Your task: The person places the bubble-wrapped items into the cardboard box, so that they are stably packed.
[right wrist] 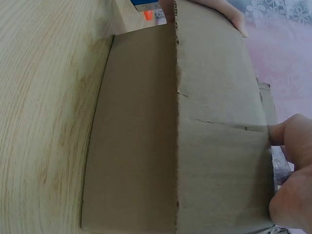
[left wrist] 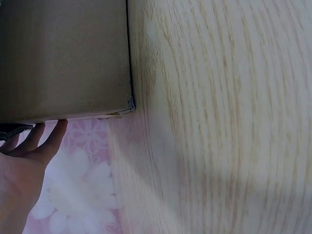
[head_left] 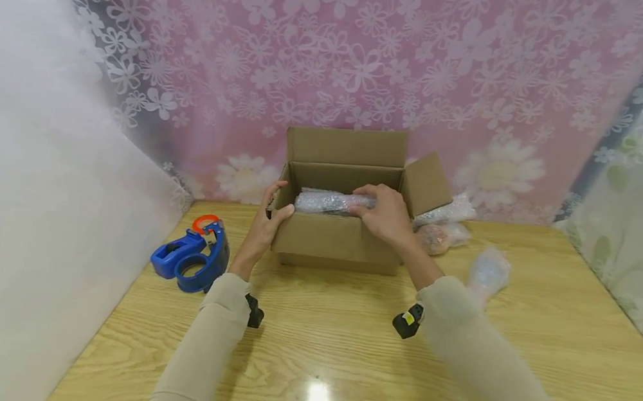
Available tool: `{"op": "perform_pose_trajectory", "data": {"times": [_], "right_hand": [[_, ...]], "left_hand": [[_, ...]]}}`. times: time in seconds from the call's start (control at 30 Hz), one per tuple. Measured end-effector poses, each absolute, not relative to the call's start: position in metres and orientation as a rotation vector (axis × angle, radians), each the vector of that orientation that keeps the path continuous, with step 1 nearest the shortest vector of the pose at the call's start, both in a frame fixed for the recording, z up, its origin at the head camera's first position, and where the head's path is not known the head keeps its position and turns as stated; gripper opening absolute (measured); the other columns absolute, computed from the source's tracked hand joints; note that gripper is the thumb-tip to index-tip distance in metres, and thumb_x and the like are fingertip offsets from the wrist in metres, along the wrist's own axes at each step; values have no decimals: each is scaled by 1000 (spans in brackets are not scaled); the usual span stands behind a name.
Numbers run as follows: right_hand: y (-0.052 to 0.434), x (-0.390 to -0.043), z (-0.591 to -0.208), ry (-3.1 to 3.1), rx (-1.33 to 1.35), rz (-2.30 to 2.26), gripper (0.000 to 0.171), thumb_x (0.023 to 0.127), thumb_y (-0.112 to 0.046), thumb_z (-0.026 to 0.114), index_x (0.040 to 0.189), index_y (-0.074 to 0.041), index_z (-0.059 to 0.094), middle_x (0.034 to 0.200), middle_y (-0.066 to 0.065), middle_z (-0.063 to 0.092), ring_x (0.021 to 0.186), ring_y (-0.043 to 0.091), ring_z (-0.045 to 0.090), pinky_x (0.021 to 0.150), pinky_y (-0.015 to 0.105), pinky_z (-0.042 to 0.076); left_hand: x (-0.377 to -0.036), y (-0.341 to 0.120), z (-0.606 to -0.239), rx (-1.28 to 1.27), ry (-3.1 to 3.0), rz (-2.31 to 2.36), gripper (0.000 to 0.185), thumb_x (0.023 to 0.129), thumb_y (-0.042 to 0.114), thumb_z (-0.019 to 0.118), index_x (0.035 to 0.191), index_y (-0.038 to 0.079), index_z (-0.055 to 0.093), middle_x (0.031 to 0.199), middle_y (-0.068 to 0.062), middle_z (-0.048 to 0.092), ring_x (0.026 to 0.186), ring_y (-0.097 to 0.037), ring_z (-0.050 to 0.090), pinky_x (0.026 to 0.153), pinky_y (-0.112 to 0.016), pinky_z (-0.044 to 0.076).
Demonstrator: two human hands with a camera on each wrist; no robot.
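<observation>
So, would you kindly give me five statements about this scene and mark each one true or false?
1. The right hand holds a bubble-wrapped bundle at the cardboard box. True.
2. The left hand holds the blue tape dispenser. False: it holds the box's left side.
3. The dispenser lies left of the box. True.
4. The box is closed. False: it is open, its back flap standing up.
5. Other wrapped packages lie right of the box. True.

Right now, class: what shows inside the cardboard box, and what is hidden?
A bubble-wrapped bundle shows inside the cardboard box, held by the right fingers. The box's floor and anything beneath the bundle are covered.
</observation>
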State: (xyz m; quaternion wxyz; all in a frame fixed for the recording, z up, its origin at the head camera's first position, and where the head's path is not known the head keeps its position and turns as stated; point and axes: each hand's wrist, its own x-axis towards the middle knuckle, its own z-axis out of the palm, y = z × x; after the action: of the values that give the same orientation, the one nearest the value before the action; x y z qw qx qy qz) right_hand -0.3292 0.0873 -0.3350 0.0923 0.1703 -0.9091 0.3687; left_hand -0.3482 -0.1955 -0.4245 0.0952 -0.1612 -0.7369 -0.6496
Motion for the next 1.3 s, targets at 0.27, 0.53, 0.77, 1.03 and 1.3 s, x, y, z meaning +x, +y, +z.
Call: {"op": "perform_pose_trajectory", "data": {"times": [0.27,0.53,0.77,1.03,1.3], "right_hand": [[90,-329,-343,-2689,495,1071,39,98,-24,74,134,-9,70,137,19,63,129,43,55,107,58,44],[91,-329,-344,-2753,480,1093,35,100,-27,72,133,-15,71,141,15,61,129,39,56,101,58,47],[92,-329,-340,-2778,539,1154,39,100,-27,72,136,-15,69,143,12,60,132,37,54,101,57,48],[92,-331,-336,-2817,546,1183,37,101,-25,71,137,-16,67,144,10,59,139,37,47,107,60,42],[93,-330,-336,-2798,564,1207,35,101,-25,70,135,-15,68,143,10,59,137,38,48,105,60,44]], "left_hand": [[-348,-191,-428,-464,-2193,-1888,60,103,38,59,158,39,35,171,7,12,156,-33,16,117,-70,18],[-347,-191,-430,-460,-2191,-1873,59,102,40,60,156,41,37,170,10,15,155,-31,18,117,-69,20],[-348,-193,-432,-441,-2174,-1904,61,100,45,61,155,42,37,170,10,14,155,-30,19,117,-68,21],[-349,-194,-429,-443,-2175,-1922,61,101,45,62,156,42,36,171,12,10,154,-32,19,114,-68,27],[-349,-193,-428,-455,-2174,-1935,62,101,44,62,157,40,35,170,12,9,146,-37,30,111,-66,32]]}}
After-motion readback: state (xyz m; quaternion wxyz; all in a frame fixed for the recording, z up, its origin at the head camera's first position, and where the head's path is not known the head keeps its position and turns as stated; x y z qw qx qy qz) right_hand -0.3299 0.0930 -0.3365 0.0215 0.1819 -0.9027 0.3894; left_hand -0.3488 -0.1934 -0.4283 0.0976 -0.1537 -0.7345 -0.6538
